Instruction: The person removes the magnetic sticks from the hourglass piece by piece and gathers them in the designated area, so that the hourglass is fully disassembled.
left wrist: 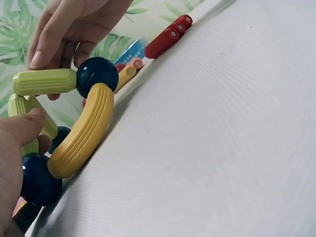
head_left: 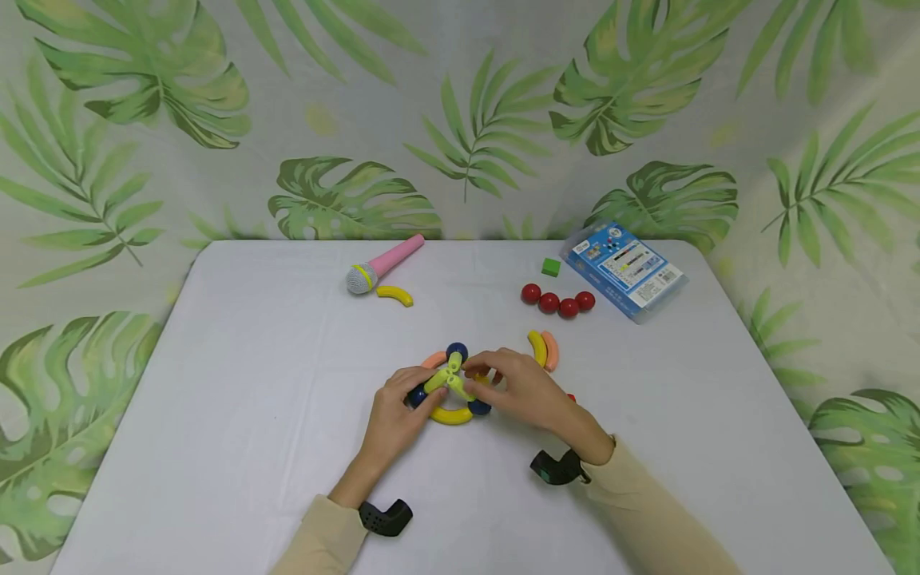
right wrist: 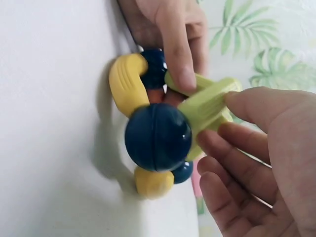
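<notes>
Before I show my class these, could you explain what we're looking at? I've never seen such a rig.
This is no robot: a person works bare-handed. The widest picture comes from a head camera looking forward and down; the others come from cameras on the left and right wrists. The left hand grips a toy frame of light green rods, dark blue balls and curved pieces, while the right hand pinches one of those rods. On the white tabletop lie a pink microphone with a curved yellow piece beside it, a green block, four red balls, a blue box, a yellow-and-orange pair of curved pieces, and red rods.
</notes>
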`<control>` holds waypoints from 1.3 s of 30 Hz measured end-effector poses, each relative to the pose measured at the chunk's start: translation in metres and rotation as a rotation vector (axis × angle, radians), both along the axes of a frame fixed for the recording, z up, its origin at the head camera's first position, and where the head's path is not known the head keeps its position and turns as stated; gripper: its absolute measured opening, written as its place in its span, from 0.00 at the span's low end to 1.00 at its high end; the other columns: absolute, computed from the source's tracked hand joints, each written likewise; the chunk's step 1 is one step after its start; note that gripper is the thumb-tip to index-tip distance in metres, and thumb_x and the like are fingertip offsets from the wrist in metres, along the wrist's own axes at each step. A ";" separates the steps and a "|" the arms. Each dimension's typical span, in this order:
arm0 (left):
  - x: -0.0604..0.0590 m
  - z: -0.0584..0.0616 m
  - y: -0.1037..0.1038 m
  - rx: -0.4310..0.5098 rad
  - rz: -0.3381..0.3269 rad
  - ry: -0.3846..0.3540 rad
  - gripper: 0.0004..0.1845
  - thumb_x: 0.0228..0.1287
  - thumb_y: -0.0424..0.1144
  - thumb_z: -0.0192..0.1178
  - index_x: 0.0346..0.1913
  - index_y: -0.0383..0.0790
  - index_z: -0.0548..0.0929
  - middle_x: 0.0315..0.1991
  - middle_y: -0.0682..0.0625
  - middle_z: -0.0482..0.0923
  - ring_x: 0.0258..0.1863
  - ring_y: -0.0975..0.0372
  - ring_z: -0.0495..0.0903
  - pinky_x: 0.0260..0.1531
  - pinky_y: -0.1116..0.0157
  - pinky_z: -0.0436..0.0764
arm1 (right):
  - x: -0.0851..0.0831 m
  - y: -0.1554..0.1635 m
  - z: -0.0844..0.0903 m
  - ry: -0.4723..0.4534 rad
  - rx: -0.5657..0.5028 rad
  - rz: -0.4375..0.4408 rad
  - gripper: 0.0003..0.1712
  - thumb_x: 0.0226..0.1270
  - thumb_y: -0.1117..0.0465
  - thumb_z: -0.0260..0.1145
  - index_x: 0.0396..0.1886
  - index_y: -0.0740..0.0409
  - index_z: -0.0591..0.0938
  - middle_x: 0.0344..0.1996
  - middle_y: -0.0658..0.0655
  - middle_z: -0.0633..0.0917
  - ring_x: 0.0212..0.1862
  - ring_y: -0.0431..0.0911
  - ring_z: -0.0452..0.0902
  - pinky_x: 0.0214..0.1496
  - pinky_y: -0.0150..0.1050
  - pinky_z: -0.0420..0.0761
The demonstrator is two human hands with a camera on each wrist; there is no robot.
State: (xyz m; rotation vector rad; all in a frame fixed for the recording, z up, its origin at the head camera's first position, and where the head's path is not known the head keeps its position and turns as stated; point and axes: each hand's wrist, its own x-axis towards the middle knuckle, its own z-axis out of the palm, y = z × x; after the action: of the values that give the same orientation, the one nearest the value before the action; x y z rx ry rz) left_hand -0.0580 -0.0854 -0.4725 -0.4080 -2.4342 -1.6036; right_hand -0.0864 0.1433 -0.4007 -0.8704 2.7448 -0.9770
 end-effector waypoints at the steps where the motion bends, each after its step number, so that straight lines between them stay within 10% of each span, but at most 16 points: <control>1: 0.000 0.000 0.000 0.000 -0.001 0.003 0.16 0.64 0.39 0.74 0.52 0.37 0.89 0.51 0.48 0.88 0.57 0.55 0.83 0.61 0.53 0.80 | 0.003 -0.002 -0.001 -0.007 -0.002 0.005 0.20 0.68 0.55 0.74 0.57 0.56 0.85 0.44 0.49 0.89 0.44 0.44 0.81 0.46 0.35 0.85; 21: 0.002 0.003 0.001 -0.005 -0.001 0.002 0.16 0.62 0.37 0.75 0.51 0.37 0.89 0.50 0.48 0.88 0.57 0.54 0.83 0.61 0.52 0.79 | 0.032 -0.004 -0.007 0.079 0.046 -0.126 0.31 0.62 0.61 0.78 0.65 0.54 0.79 0.44 0.53 0.90 0.41 0.41 0.87 0.46 0.33 0.87; 39: 0.002 0.002 0.003 -0.007 0.010 -0.014 0.17 0.62 0.37 0.75 0.53 0.38 0.89 0.51 0.48 0.88 0.59 0.54 0.82 0.63 0.53 0.79 | 0.066 0.117 -0.013 0.024 0.108 -0.433 0.34 0.60 0.59 0.80 0.65 0.56 0.78 0.33 0.47 0.84 0.37 0.41 0.82 0.43 0.35 0.87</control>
State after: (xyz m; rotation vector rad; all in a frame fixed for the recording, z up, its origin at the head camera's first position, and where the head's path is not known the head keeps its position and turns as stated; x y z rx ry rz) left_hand -0.0560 -0.0829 -0.4706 -0.3862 -2.4489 -1.5994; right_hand -0.0204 0.2604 -0.4141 -0.2737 3.0401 -0.8631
